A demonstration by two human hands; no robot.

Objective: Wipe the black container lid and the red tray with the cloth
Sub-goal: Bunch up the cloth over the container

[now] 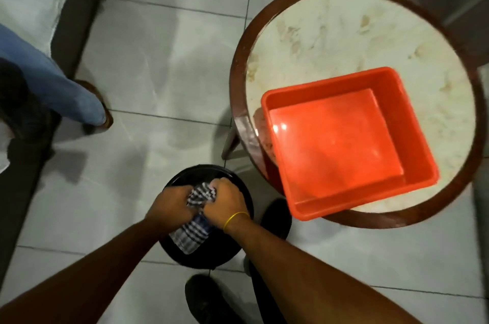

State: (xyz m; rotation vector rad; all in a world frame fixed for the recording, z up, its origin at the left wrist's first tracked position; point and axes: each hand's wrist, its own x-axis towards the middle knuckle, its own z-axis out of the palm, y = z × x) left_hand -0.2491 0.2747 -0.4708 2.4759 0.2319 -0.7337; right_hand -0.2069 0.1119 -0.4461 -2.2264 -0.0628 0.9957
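A round black container lid point(185, 176) lies low in the middle of the view, above the floor. Over it, my left hand point(172, 204) and my right hand point(225, 202) both clutch a blue-and-white checked cloth point(194, 233); the cloth bunches between my fists and its free end hangs down over the lid. My right wrist carries a yellow band. A red rectangular tray point(341, 138) sits empty on the near edge of a round table, to the right of my hands and apart from them.
The round table point(312, 40) has a pale marble-like top and a dark wooden rim. The floor is grey tile point(158, 64). Another person's leg in jeans and a sandal point(66, 93) stands at the left beside a dark bench frame. My dark shoes point(203, 297) show below.
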